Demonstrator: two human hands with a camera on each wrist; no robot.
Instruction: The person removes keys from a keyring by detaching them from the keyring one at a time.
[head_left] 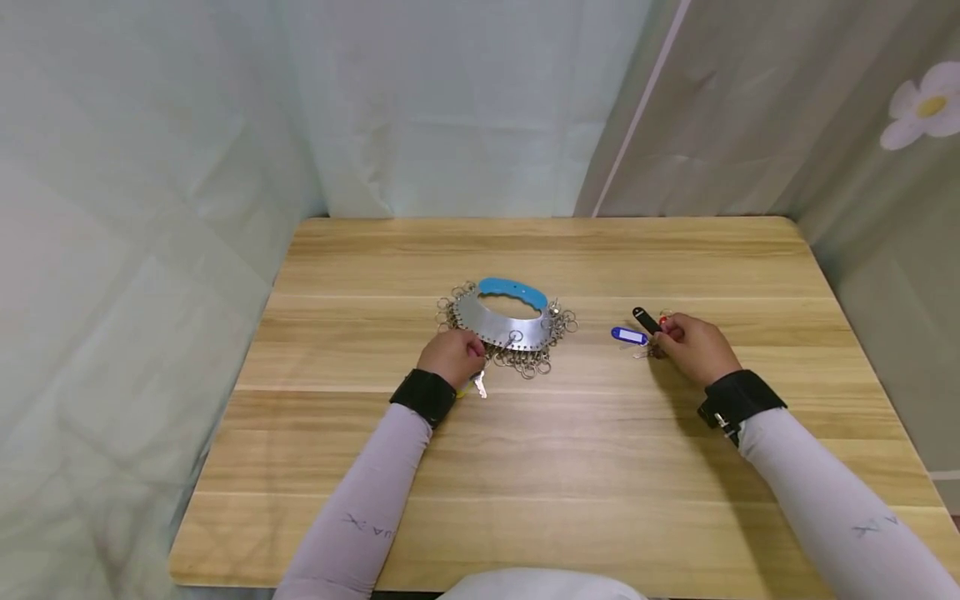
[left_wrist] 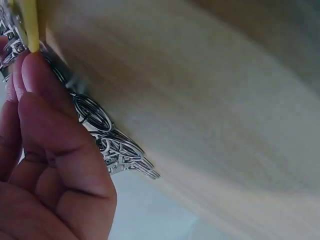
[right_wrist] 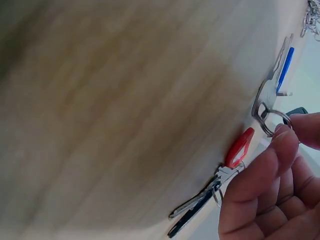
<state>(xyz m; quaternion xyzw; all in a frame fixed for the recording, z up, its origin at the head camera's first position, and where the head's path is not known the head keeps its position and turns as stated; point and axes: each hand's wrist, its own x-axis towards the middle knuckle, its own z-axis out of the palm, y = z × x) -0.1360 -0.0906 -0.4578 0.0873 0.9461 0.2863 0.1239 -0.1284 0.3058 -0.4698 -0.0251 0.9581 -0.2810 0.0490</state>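
A curved metal key holder [head_left: 498, 327] with a blue handle [head_left: 513, 291] lies mid-table, many small rings hanging along its edge. My left hand [head_left: 452, 357] is at its near-left edge, fingertips pinching a yellow key tag [left_wrist: 31, 25]; a silver key [head_left: 480, 384] shows beside that hand. Farther right, my right hand [head_left: 693, 346] pinches a metal key ring [right_wrist: 274, 121] between thumb and finger, with a key [right_wrist: 266, 95] on it. A black tag [head_left: 646, 320] sticks out past these fingers. Close by are a blue tag [head_left: 628, 336] and a red tag [right_wrist: 241, 147].
The wooden table [head_left: 585, 500] has rounded far corners. Pale curtains [head_left: 465, 108] hang behind it and along both sides. More keys [right_wrist: 195, 205] lie on the table under the right hand.
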